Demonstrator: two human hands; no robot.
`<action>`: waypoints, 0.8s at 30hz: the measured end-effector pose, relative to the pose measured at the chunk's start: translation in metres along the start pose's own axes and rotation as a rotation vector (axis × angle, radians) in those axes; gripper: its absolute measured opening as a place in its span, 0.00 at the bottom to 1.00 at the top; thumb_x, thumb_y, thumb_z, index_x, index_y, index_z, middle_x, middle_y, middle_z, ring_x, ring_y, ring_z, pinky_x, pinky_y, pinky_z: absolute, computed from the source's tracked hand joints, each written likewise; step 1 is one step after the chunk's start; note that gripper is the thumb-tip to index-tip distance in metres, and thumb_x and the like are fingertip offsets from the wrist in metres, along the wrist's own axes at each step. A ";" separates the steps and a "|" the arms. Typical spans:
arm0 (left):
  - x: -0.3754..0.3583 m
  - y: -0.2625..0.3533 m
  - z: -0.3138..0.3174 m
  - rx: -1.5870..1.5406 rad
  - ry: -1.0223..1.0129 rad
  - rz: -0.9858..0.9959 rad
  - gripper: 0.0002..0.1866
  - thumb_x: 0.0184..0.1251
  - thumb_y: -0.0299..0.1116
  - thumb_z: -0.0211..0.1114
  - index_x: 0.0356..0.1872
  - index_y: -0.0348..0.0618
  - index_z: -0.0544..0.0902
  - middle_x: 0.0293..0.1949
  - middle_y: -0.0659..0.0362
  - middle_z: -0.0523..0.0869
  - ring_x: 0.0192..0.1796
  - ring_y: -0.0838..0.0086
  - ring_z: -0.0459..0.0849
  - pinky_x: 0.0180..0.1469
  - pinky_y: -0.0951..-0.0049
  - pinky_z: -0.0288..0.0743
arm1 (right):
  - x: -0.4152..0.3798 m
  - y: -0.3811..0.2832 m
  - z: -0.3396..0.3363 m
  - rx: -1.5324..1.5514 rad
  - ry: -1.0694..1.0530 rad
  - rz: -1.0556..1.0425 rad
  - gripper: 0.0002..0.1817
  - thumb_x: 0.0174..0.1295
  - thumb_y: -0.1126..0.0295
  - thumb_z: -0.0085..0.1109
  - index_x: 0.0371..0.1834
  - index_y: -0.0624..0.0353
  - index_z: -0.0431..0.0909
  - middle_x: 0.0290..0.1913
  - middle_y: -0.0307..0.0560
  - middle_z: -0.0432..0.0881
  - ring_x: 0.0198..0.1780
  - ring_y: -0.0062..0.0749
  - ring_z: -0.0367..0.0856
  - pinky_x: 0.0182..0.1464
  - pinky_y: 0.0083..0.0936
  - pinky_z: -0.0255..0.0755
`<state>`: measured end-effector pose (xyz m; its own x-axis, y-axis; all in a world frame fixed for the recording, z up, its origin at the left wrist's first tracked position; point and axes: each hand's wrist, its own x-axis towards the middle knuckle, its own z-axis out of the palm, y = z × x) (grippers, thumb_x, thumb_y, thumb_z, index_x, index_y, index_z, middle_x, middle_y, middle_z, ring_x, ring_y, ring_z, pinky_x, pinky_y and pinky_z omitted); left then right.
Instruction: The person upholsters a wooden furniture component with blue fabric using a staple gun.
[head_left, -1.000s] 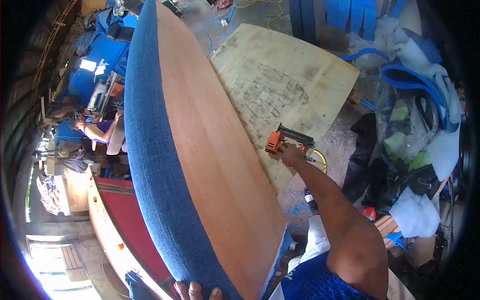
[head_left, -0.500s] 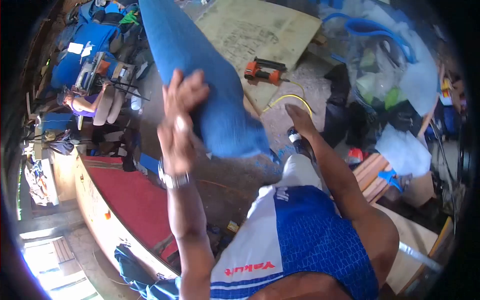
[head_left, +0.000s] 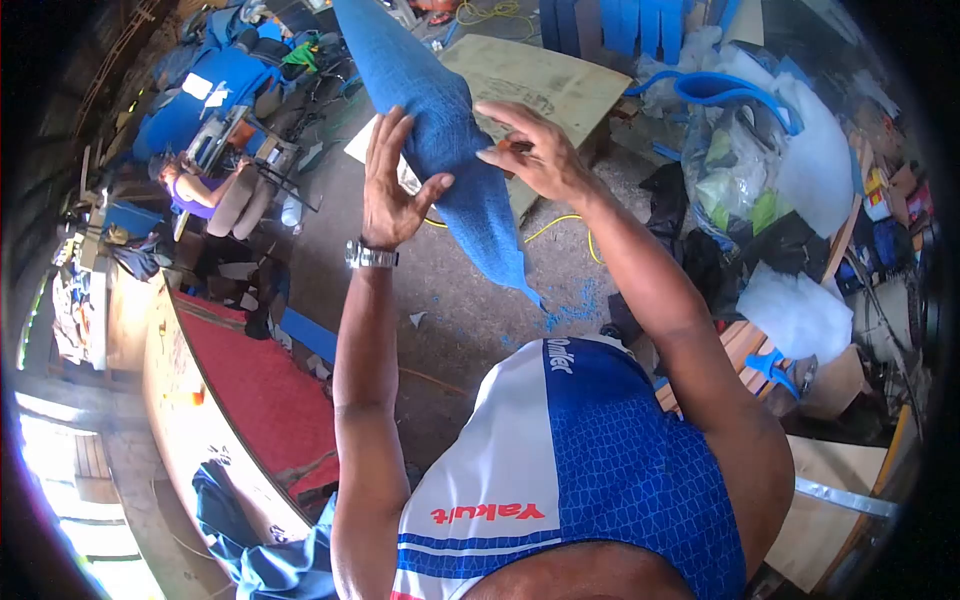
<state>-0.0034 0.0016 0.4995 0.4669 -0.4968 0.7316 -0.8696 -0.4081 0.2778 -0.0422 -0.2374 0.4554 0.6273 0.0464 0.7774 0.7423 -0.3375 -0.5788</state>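
A long piece covered in blue fabric [head_left: 440,130] runs from the top of the view down to a narrow, ragged end above the floor. My left hand [head_left: 393,185] lies against its left side, fingers stretched out and thumb spread across the cloth. On the other side, my right hand [head_left: 545,155] is open, with fingertips and thumb right at the fabric's edge. A bit of the orange tool [head_left: 513,148] shows between the right fingers, mostly hidden by that hand.
Behind the fabric piece lies a plywood board [head_left: 550,75]. A yellow hose [head_left: 560,222] curves over the floor. White padding and plastic bags [head_left: 740,160] are heaped at right. At left sits another person [head_left: 215,190], near a red panel [head_left: 250,390] with a wooden edge.
My right hand has come up from low on the right to the fabric's right edge. My left hand has shifted up and right, and the fabric's lower end now hangs straighter and narrower.
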 end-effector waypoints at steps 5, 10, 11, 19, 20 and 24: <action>0.030 -0.011 -0.001 0.120 -0.117 0.080 0.36 0.55 0.47 0.77 0.65 0.46 0.77 0.71 0.49 0.72 0.76 0.47 0.63 0.75 0.50 0.60 | 0.028 0.016 0.008 -0.085 -0.043 -0.093 0.26 0.61 0.69 0.70 0.64 0.50 0.77 0.59 0.47 0.80 0.56 0.35 0.82 0.53 0.31 0.83; 0.037 -0.002 -0.018 -0.358 0.218 -0.329 0.23 0.77 0.48 0.55 0.58 0.42 0.83 0.60 0.52 0.84 0.68 0.62 0.76 0.71 0.57 0.67 | 0.033 0.051 0.009 0.582 0.175 0.427 0.17 0.72 0.59 0.57 0.53 0.62 0.82 0.45 0.47 0.85 0.49 0.30 0.84 0.49 0.28 0.80; 0.034 -0.005 -0.020 -0.416 0.360 -0.361 0.25 0.79 0.50 0.51 0.58 0.39 0.83 0.60 0.52 0.84 0.67 0.64 0.77 0.70 0.58 0.68 | 0.019 0.066 0.005 0.226 0.212 0.310 0.21 0.75 0.55 0.51 0.49 0.64 0.82 0.44 0.46 0.85 0.45 0.27 0.83 0.45 0.27 0.78; -0.067 -0.039 0.066 -0.440 0.467 -0.663 0.36 0.80 0.58 0.38 0.74 0.37 0.64 0.75 0.46 0.64 0.78 0.55 0.59 0.74 0.48 0.59 | -0.034 0.030 0.037 0.320 0.187 0.459 0.15 0.70 0.58 0.61 0.34 0.59 0.79 0.29 0.32 0.74 0.33 0.15 0.69 0.38 0.19 0.66; -0.062 -0.032 0.071 -0.411 0.435 -0.649 0.37 0.81 0.59 0.35 0.75 0.38 0.62 0.76 0.46 0.62 0.78 0.55 0.58 0.76 0.48 0.55 | -0.032 0.031 0.037 0.310 0.171 0.467 0.14 0.70 0.58 0.62 0.34 0.59 0.79 0.29 0.30 0.72 0.32 0.14 0.67 0.37 0.18 0.63; -0.036 -0.021 0.067 -0.275 0.427 -0.438 0.32 0.83 0.48 0.35 0.73 0.31 0.64 0.74 0.43 0.65 0.78 0.55 0.59 0.78 0.61 0.50 | -0.021 0.022 0.043 0.641 0.244 0.523 0.10 0.67 0.62 0.66 0.36 0.57 0.81 0.30 0.27 0.72 0.34 0.13 0.65 0.39 0.17 0.60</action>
<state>0.0089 -0.0233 0.4256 0.7311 0.0397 0.6811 -0.6495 -0.2648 0.7127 -0.0285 -0.2053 0.4155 0.9119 -0.1953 0.3610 0.4082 0.3403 -0.8471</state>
